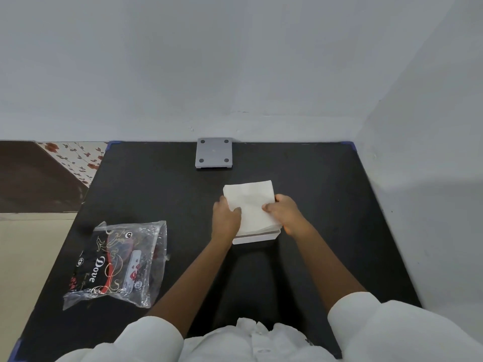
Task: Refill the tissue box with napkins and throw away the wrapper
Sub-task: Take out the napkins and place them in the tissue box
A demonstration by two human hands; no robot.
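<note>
We see both hands on the stack of napkins (250, 205) in the middle of the black table (156, 184). The left hand (225, 218) clamps its left edge, thumb on top, and the right hand (283, 211) pinches the right edge the same way. The stack sits on the white tissue box (257, 236), whose near edge peeks out underneath. The empty plastic wrapper (117, 262) lies flat well to the left. A grey lid (214, 152) rests by the wall, apart from the box.
</note>
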